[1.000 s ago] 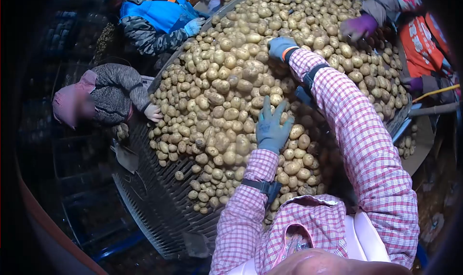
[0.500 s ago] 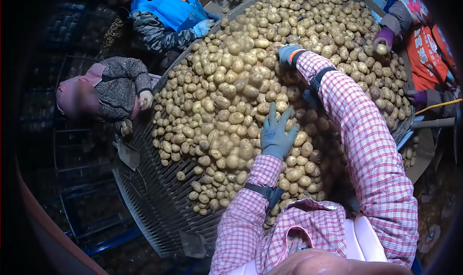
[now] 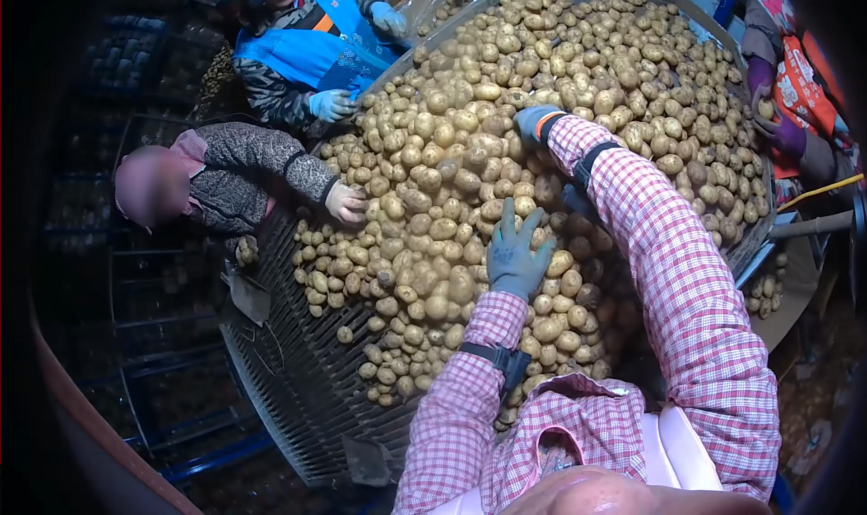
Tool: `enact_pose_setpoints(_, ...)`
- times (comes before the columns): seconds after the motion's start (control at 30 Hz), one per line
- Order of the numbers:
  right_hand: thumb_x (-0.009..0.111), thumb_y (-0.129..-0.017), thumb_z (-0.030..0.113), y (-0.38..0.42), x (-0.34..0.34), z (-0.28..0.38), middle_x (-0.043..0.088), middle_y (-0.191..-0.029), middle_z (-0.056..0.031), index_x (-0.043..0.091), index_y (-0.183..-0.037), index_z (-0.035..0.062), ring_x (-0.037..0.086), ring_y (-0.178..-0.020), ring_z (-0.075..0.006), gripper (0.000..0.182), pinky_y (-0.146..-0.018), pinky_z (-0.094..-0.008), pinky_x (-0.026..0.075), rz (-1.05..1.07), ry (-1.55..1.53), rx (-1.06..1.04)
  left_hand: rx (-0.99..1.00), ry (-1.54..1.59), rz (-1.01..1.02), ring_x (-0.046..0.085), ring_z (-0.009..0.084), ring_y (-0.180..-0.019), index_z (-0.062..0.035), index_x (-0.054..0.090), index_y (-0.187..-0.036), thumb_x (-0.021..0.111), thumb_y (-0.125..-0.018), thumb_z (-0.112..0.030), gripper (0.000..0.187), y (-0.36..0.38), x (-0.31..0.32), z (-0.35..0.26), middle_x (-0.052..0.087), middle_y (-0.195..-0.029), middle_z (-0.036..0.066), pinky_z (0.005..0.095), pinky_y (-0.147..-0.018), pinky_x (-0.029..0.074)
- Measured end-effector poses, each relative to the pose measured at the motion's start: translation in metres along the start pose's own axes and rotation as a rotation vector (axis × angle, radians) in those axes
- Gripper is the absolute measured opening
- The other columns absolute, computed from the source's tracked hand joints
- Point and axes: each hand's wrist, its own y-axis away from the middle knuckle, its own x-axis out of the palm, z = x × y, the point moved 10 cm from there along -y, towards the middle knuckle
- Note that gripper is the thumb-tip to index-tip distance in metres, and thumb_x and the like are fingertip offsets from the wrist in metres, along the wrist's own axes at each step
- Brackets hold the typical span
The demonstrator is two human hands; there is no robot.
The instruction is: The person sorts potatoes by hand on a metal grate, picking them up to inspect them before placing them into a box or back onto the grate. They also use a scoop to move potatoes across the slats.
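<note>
A large heap of potatoes (image 3: 433,199) spreads in front of me. My left hand (image 3: 517,258), in a blue-grey glove, lies on the potatoes in the middle with its fingers spread, and I see nothing held in it. Farther forward and to the right, my right hand (image 3: 539,125) rests on the heap in a similar glove with an orange-edged cuff. Its fingers point down into the potatoes and are mostly hidden, so whether it grips one cannot be made out. Dark bands circle both of my checked sleeves.
A slatted metal chute (image 3: 316,380) slopes at the lower left. At left, a co-worker's white-gloved hand (image 3: 346,204) touches the heap's edge. Another co-worker in a blue vest (image 3: 316,55) stands beyond. On the right, purple gloves (image 3: 778,134) hold a potato near the metal rim (image 3: 757,244).
The left co-worker's white-gloved hand has reached onto the potatoes. The blue-vested co-worker's near hand has moved left and down. Purple gloves at right have drawn back with a potato. My hands barely shift.
</note>
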Motion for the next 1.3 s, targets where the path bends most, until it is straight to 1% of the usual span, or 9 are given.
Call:
enact_pose_setpoints(0.23,0.066,-0.082,0.024,0.067,-0.026,-0.011,0.071,-0.108,-0.0209,0.068,-0.121,0.0071,0.069,-0.099,-0.0333,0.042,-0.086,-0.0426,0.054,-0.232,-0.377,-0.085,0.019,-0.004,-0.032,0.043,0.0358,-0.138,-0.0314,0.056,-0.142,0.069,-0.088,-0.045,0.058,0.002,0.002,0.001,0.027,-0.163,0.012,0.0472,-0.108,0.044)
enact_pose_setpoints(0.37,0.067,-0.095,0.031,0.132,-0.022,-0.064,0.07,-0.089,-0.0034,0.07,-0.117,0.0048,0.066,-0.07,-0.0155,0.034,-0.061,-0.0296,0.055,-0.254,-1.366,0.019,0.016,-0.009,-0.04,0.043,0.036,-0.138,-0.0321,0.055,-0.143,0.068,-0.088,-0.047,0.058,0.005,0.002,0.0,0.023,-0.165,0.01,0.0472,-0.109,0.043)
enact_pose_setpoints(0.47,0.059,-0.1,0.034,0.195,-0.001,-0.08,0.071,-0.097,-0.0052,0.069,-0.119,0.0085,0.07,-0.075,-0.0176,0.034,-0.062,-0.0321,0.061,-0.232,-1.919,0.105,0.043,0.009,-0.07,0.042,0.0369,-0.139,-0.0309,0.056,-0.143,0.068,-0.088,-0.046,0.058,0.008,0.001,0.001,0.023,-0.166,0.011,0.0476,-0.111,0.041)
enact_pose_setpoints(0.6,0.053,-0.101,0.05,0.306,0.001,-0.082,0.071,-0.117,-0.0133,0.055,-0.14,0.0059,0.073,-0.097,-0.025,0.059,-0.071,-0.0358,0.064,-0.308,-2.123,-0.081,0.078,0.049,-0.111,0.043,0.0392,-0.138,-0.0275,0.06,-0.139,0.07,-0.086,-0.044,0.057,0.009,0.004,0.001,0.025,-0.165,0.015,0.0482,-0.112,0.041)
enact_pose_setpoints(0.83,0.047,-0.096,0.069,0.477,0.045,-0.11,0.072,-0.113,-0.0155,0.057,-0.138,0.0036,0.074,-0.091,-0.0296,0.078,-0.074,-0.0421,0.063,-0.495,-2.174,-0.187,0.234,0.029,-0.21,0.047,0.0424,-0.137,-0.0183,0.064,-0.135,0.07,-0.088,-0.04,0.052,0.006,0.015,0.002,0.032,-0.158,0.03,0.0443,-0.112,0.041)
enact_pose_setpoints(0.97,0.053,-0.101,0.037,0.575,0.066,-0.112,0.068,-0.124,-0.0165,0.053,-0.142,0.0013,0.07,-0.108,-0.029,0.054,-0.084,-0.042,0.062,-0.806,-2.161,-0.305,0.227,0.117,-0.193,0.039,0.044,-0.142,-0.0198,0.063,-0.138,0.069,-0.088,-0.042,0.055,0.001,0.022,0.009,0.03,-0.159,0.029,0.0466,-0.117,0.035)
enact_pose_setpoints(1.07,0.064,-0.094,0.013,0.631,0.112,-0.117,0.07,-0.117,-0.0152,0.059,-0.133,0.0007,0.071,-0.096,-0.0259,0.041,-0.082,-0.0406,0.062,-0.965,-2.145,-0.098,0.238,0.078,-0.148,0.034,0.0424,-0.146,-0.0179,0.059,-0.141,0.067,-0.092,-0.044,0.057,-0.007,0.032,0.015,0.026,-0.161,0.029,0.0443,-0.118,0.033)
enact_pose_setpoints(1.13,0.063,-0.1,0.026,0.66,0.15,-0.101,0.069,-0.108,-0.0104,0.06,-0.131,0.0053,0.07,-0.085,-0.0164,0.037,-0.067,-0.0252,0.059,-0.891,-2.143,0.165,0.188,0.086,-0.117,0.033,0.0418,-0.147,-0.018,0.058,-0.143,0.066,-0.093,-0.046,0.058,-0.002,0.029,0.011,0.024,-0.162,0.028,0.0438,-0.119,0.033)
enact_pose_setpoints(1.3,0.066,-0.097,0.029,0.705,0.277,-0.076,0.069,-0.097,-0.0094,0.066,-0.118,0.0087,0.067,-0.069,-0.0164,0.029,-0.051,-0.0236,0.052,-0.886,-2.225,0.508,0.14,-0.102,-0.045,0.031,0.0414,-0.148,-0.0249,0.05,-0.149,0.062,-0.094,-0.05,0.061,-0.006,0.04,0.02,0.021,-0.164,0.025,0.0446,-0.119,0.032)
